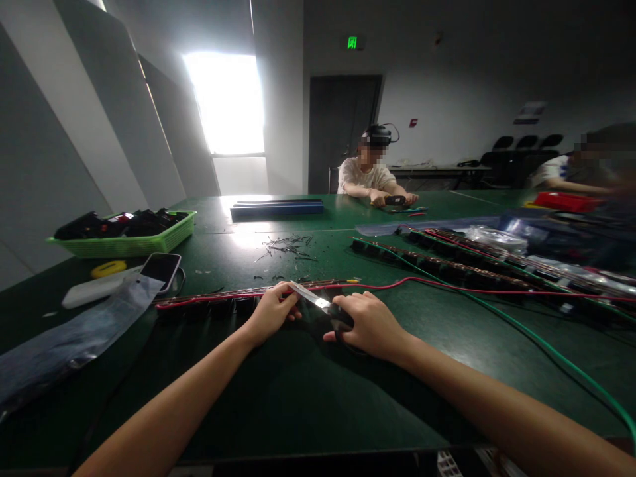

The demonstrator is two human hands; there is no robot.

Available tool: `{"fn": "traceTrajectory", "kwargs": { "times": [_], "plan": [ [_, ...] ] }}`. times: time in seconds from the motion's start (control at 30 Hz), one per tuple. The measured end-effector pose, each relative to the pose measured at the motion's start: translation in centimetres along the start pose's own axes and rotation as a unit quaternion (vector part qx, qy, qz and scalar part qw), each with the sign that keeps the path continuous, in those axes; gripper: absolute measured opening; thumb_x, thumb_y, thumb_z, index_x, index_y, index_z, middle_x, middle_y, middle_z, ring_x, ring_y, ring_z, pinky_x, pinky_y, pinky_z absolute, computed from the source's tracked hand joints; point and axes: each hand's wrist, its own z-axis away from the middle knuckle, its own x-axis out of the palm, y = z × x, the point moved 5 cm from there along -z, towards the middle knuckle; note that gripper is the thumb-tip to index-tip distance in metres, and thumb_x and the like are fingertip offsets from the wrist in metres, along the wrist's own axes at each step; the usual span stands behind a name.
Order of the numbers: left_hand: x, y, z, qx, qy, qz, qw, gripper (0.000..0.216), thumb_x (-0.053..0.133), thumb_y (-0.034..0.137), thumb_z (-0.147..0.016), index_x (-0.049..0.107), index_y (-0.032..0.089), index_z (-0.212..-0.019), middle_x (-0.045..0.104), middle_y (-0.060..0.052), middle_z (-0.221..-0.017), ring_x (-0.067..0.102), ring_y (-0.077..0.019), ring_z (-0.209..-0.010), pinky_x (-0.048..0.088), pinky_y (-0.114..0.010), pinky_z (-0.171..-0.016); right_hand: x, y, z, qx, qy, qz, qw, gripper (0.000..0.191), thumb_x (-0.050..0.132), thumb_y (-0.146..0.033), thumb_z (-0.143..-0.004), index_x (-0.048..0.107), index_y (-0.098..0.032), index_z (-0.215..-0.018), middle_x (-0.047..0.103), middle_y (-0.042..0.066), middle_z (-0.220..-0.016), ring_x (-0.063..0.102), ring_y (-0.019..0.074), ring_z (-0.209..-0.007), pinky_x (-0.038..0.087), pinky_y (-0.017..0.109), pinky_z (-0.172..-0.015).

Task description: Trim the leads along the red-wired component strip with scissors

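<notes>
My right hand [370, 324] is closed around the black handles of a pair of scissors [313, 298], whose metal blades point up and left. The blade tips reach the fingers of my left hand [273, 310]. Those fingers are pinched together over a row of black parts [218, 306] with copper-coloured wires along its top; what they grip is hidden. A red wire [387, 286] runs along this row and on to the right. A short yellow end [352, 281] shows just beyond the scissors.
Dark clippings [288, 246] lie past my hands. At left are a green basket [124, 246] of black parts, a phone [159, 271] and a plastic bag [84, 331]. More wired rows [447, 265] and a green wire [527, 331] occupy the right. Another person [368, 175] sits opposite.
</notes>
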Motion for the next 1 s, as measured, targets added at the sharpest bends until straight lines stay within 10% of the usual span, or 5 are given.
{"fn": "traceTrajectory", "kwargs": {
  "times": [1.0],
  "plan": [
    [0.0, 0.5, 0.3, -0.006, 0.011, 0.021, 1.0, 0.032, 0.059, 0.044, -0.082, 0.063, 0.015, -0.096, 0.065, -0.006, -0.095, 0.062, -0.008, -0.055, 0.047, -0.018, -0.047, 0.2, 1.1, -0.1, 0.063, 0.01, -0.097, 0.993, 0.044, 0.07, -0.059, -0.07, 0.06, -0.023, -0.093, 0.068, 0.002, -0.081, 0.062, 0.0204, -0.073, 0.038, 0.026, -0.061]
  ]
}}
